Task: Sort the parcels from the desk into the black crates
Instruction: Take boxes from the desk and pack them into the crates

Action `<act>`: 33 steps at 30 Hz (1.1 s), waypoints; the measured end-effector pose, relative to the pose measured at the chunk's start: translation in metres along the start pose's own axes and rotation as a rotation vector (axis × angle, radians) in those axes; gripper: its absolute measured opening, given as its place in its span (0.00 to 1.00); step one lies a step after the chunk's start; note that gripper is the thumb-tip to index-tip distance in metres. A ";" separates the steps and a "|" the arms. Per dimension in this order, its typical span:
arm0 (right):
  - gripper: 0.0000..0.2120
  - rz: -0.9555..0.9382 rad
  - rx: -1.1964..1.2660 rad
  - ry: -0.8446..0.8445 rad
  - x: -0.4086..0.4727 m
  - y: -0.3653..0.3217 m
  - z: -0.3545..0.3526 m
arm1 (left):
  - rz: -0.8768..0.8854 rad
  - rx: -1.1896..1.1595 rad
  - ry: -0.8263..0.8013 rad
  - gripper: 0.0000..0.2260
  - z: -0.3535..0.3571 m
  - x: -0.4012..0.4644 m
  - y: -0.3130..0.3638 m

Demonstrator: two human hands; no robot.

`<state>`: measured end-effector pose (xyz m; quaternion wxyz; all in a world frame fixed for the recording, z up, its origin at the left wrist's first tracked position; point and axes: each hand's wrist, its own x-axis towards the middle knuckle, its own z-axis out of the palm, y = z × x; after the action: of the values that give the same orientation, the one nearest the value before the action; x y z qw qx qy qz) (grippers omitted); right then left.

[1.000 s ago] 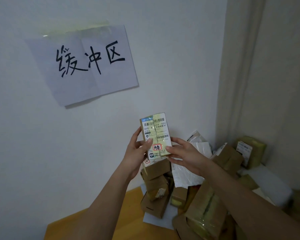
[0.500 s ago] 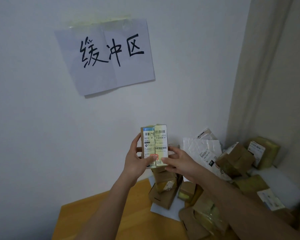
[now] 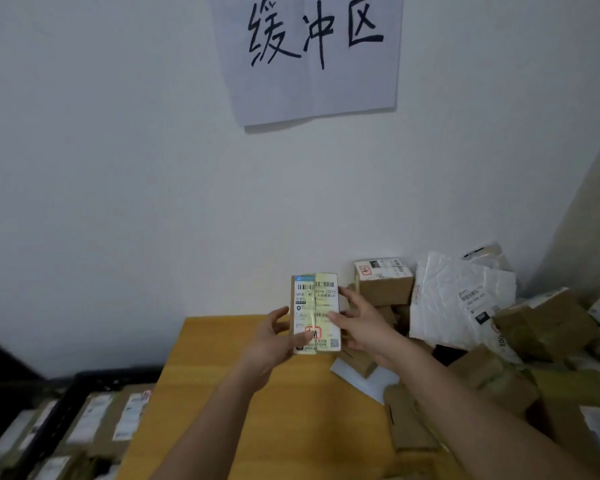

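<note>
I hold a small flat parcel (image 3: 315, 306) upright above the wooden desk (image 3: 257, 410), its white and yellow shipping label with barcodes facing me. My left hand (image 3: 274, 341) grips its lower left edge, thumb across the label's bottom. My right hand (image 3: 357, 323) holds its right edge, fingers wrapped behind. A black crate (image 3: 73, 403) stands below the desk at the lower left, with labelled cardboard boxes inside.
Several brown cardboard parcels (image 3: 383, 282) and white plastic mailers (image 3: 461, 299) are heaped on the desk's right side against the wall. A paper sign (image 3: 312, 53) with handwritten characters hangs on the white wall above. A curtain (image 3: 586, 220) hangs at the right.
My view has swung left and down, bringing the black crate at the lower left into sight. Both hands keep their hold on the parcel, which stays upright.
</note>
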<state>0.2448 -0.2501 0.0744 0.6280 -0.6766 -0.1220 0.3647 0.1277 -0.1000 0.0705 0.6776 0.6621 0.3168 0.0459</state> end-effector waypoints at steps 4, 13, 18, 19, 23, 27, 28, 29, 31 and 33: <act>0.26 0.033 0.001 -0.088 0.011 0.017 0.032 | -0.068 0.003 0.087 0.38 -0.023 -0.026 -0.025; 0.28 0.137 -0.176 -0.415 0.002 0.041 0.169 | -0.164 -0.019 0.344 0.31 -0.130 -0.114 -0.066; 0.27 0.187 -0.262 -0.545 -0.017 0.053 0.252 | -0.192 -0.053 0.411 0.20 -0.195 -0.161 -0.091; 0.27 0.195 -0.274 -0.566 -0.022 0.054 0.269 | -0.194 -0.053 0.412 0.19 -0.210 -0.170 -0.096; 0.28 0.229 -0.310 -0.635 -0.048 0.067 0.348 | -0.207 -0.031 0.433 0.15 -0.278 -0.216 -0.124; 0.29 0.136 -0.377 -0.727 -0.082 0.087 0.448 | -0.222 -0.117 0.499 0.11 -0.357 -0.281 -0.156; 0.29 0.106 -0.386 -0.748 -0.093 0.092 0.472 | -0.224 -0.154 0.520 0.11 -0.376 -0.297 -0.164; 0.31 0.089 -0.385 -0.769 -0.102 0.098 0.495 | -0.224 -0.188 0.548 0.10 -0.393 -0.312 -0.170; 0.31 0.082 -0.372 -0.796 -0.120 0.107 0.535 | -0.211 -0.232 0.616 0.11 -0.423 -0.336 -0.179; 0.32 0.085 -0.378 -0.816 -0.133 0.112 0.568 | -0.199 -0.253 0.686 0.16 -0.447 -0.355 -0.188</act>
<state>-0.2493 0.0791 0.0461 0.3785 -0.5845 -0.3962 0.5985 -0.4408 0.0951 0.0620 0.6096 0.4853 0.5800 0.2375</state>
